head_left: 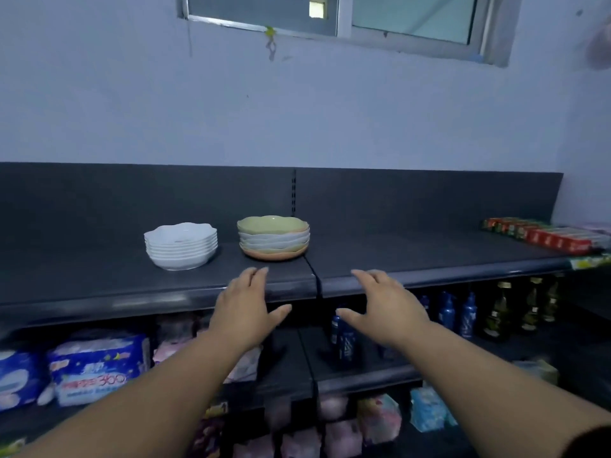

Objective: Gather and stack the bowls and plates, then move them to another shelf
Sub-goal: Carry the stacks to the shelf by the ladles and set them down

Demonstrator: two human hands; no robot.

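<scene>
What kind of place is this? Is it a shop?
Probably a small shop: dark metal shelving holds a row of red boxes, blue bottles lined up below, and wrapped packs of goods.

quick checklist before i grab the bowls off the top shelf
1. Hands free: ok. Left hand and right hand are open, holding nothing.
2. Stacks neat: ok. White stack and coloured stack sit upright on the shelf.
3. One single stack: not ok. The two stand apart.
4. Clear reach: ok. Nothing lies between the hands and the coloured stack.
5. Room on the other shelf: cannot tell.
</scene>
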